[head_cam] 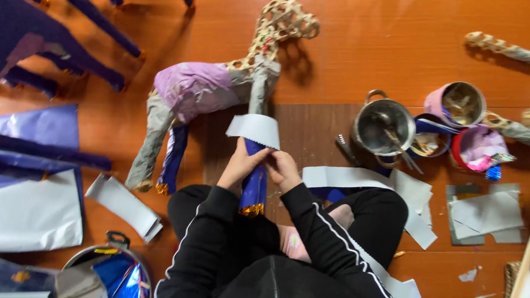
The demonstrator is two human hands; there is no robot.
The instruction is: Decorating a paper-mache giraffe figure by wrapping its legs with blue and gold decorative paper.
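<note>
The person sits on the orange floor point(367, 45), legs folded, both hands raised over the lap. The left hand point(240, 163) and the right hand point(283, 168) meet around one leg point(254, 188) of a paper animal figure point(203, 90) — the leg is wrapped in shiny blue foil with a gold band at its lower end, and it points down toward the person's knees. Fingers of both hands are clamped on the upper part of that leg, just under a pale paper strip point(255, 129) that curls over the top. The figure's body is partly covered in lilac paper, its neck and head bare woven cane, and it lies on its side on the floor just beyond the hands.

To the right stands a steel pot point(380, 122) with tools in it, beside a few tape rolls point(476, 148). White paper sheets point(485, 215) lie near the right knee — more sheets point(26, 215) at the left.
</note>
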